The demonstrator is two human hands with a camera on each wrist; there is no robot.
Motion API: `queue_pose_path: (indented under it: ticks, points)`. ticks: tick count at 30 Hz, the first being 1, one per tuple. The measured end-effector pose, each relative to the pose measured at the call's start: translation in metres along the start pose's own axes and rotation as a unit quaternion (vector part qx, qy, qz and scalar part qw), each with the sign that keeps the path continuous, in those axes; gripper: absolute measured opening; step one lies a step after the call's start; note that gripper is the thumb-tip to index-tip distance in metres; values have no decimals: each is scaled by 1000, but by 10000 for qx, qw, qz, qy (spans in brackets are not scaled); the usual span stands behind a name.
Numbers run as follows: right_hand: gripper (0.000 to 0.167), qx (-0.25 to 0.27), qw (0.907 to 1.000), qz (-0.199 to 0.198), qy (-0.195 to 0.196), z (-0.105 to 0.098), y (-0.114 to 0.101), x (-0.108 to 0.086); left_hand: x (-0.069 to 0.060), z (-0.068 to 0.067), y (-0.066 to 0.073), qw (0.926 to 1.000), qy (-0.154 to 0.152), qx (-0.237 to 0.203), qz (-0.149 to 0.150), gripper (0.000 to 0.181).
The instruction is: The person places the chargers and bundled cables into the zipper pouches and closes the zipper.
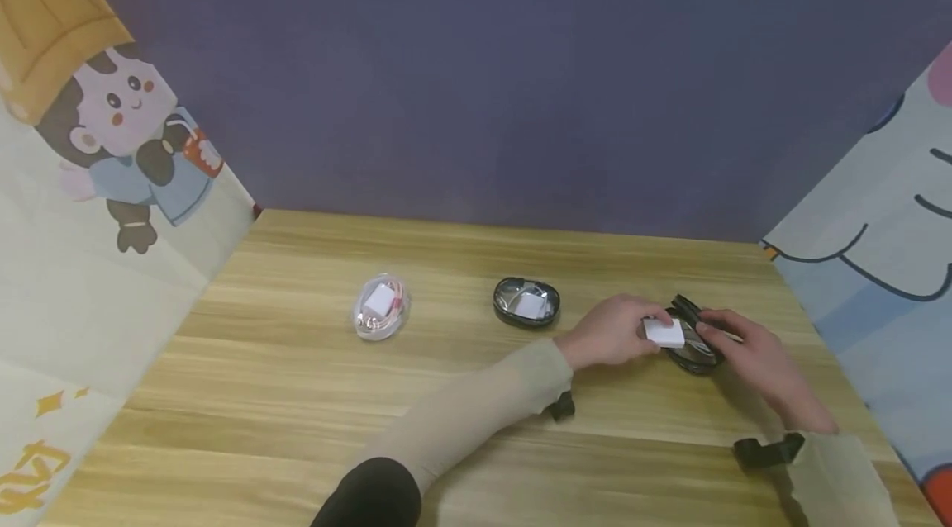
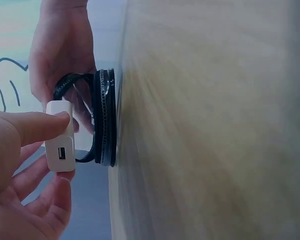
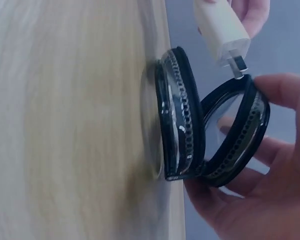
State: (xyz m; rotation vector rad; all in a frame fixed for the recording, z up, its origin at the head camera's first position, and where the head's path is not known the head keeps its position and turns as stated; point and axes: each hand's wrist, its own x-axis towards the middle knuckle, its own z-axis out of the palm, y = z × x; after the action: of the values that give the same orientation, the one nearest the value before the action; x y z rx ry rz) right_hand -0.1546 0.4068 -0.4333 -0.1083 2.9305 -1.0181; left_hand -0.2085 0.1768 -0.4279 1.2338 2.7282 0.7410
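My left hand (image 1: 611,330) pinches a white USB charger plug (image 1: 665,334) between thumb and fingers. In the left wrist view the charger's USB port faces the camera; in the right wrist view its metal prongs (image 3: 237,65) point toward the case. With my right hand (image 1: 766,366) I hold up the lid of a clear, black-edged zip case (image 3: 177,115). The case is unzipped and stands on the table, lid tilted back, with a light-coloured cable (image 1: 693,337) inside. The charger is above the case's opening.
On the wooden table (image 1: 297,395), a closed black-edged clear case (image 1: 526,302) holding a white charger lies mid-table. Left of it lies a clear case (image 1: 381,306) with a white charger and a pinkish cable. A dark panel (image 1: 476,81) stands behind; printed sheets flank both sides.
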Motion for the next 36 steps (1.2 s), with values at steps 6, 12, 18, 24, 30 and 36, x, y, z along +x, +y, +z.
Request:
queue_pose_path:
  ticks: [6,12,18,24,30,36]
  points:
    - [56,456,9988,-203,6,-1,5,-1,4,1,-1,10000,28,-41,5,40]
    - [55,641,9974,-267,-182,-3,8,0,6,1,1,9999,-70,-96,56,35]
    - [60,896,9951,-35,-410,-4,8,1,9,5,1,9998,-200,-76,28,29]
    - [56,889,9948,-144,-468,-4,4,0,15,8,1,9995,-315,-28,21,28]
    - [54,827,9954,-197,-448,-3,5,0,19,10,0,9993,-372,31,97,21]
    - [55,801,9957,-191,-432,-2,6,0,19,11,6,9976,-607,150,310,16]
